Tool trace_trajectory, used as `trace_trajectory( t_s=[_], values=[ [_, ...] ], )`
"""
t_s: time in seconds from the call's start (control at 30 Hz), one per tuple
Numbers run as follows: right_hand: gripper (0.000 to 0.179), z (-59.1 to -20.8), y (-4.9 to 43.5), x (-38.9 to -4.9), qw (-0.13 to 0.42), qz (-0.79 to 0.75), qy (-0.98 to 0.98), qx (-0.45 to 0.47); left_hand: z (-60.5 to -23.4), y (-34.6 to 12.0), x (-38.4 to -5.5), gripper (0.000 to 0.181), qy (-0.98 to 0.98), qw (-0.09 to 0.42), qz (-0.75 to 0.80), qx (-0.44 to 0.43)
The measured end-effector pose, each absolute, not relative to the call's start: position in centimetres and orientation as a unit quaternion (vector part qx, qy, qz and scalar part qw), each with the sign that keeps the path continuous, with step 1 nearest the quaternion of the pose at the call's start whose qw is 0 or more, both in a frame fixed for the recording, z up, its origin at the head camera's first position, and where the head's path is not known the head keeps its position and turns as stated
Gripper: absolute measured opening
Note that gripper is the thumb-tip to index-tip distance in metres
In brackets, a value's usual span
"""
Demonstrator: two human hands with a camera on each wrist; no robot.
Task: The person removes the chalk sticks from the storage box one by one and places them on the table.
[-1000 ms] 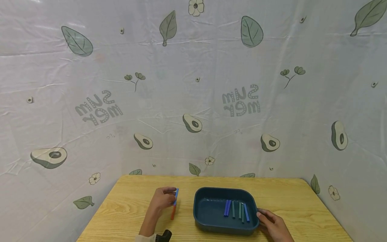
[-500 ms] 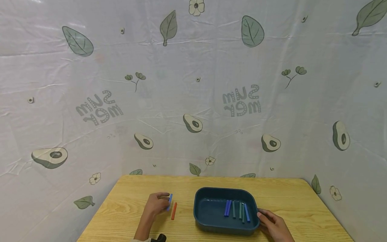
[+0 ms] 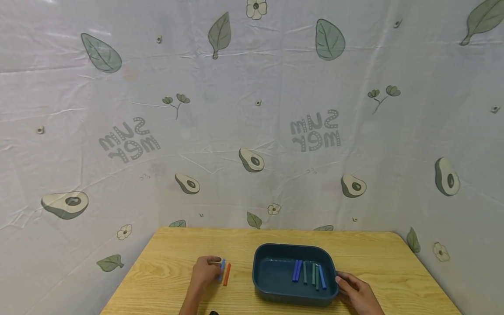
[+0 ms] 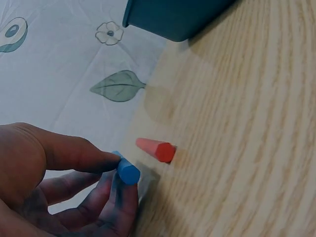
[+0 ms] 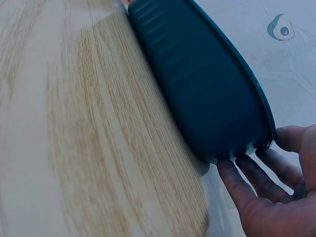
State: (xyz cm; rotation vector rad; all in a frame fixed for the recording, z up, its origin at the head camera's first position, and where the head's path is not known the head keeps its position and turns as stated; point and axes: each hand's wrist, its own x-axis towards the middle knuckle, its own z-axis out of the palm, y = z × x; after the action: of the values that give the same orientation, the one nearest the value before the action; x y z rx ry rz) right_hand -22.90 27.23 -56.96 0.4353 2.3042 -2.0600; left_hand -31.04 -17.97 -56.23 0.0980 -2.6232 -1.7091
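At the left of the table, my left hand [image 3: 205,270] pinches a blue chalk-like stick [image 4: 128,172] between thumb and fingers. Just right of it lies a red-orange stick [image 3: 227,274] of similar shape, with its angular end facing the left wrist camera [image 4: 166,152]. A dark teal rectangular tub [image 3: 293,299] stands right of centre. My right hand [image 3: 356,294] holds the tub's right end, the thumb at the rim and the fingers against the outer wall [image 5: 217,98]. Inside the tub, several blue and green sticks [image 3: 305,273] lie side by side in the right half.
The wooden table [image 3: 177,245] runs back to a pale curtain [image 3: 252,109] printed with leaves, avocados and flowers. Bare wood shows between the red-orange stick and the tub, and also beyond my right hand.
My left hand has moved the blue stick left and then toward me, from beyond the red-orange stick to beside it. My right hand and the tub stay in place.
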Motion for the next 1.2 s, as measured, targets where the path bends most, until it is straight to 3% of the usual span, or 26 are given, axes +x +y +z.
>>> trace_trajectory(
  t_s=[0.6, 1.2],
  values=[
    [0.058, -57.2, 27.1, -22.7, 0.007, -0.66, 0.738, 0.139, -56.6, -16.9, -30.4, 0.042, -0.863, 0.034, -0.503, 0.022],
    [0.053, -56.9, 27.0, -22.8, 0.0, -0.661, 0.738, 0.137, -55.7, -16.4, -30.3, 0.041, -0.859, 0.019, -0.512, 0.008]
  ],
)
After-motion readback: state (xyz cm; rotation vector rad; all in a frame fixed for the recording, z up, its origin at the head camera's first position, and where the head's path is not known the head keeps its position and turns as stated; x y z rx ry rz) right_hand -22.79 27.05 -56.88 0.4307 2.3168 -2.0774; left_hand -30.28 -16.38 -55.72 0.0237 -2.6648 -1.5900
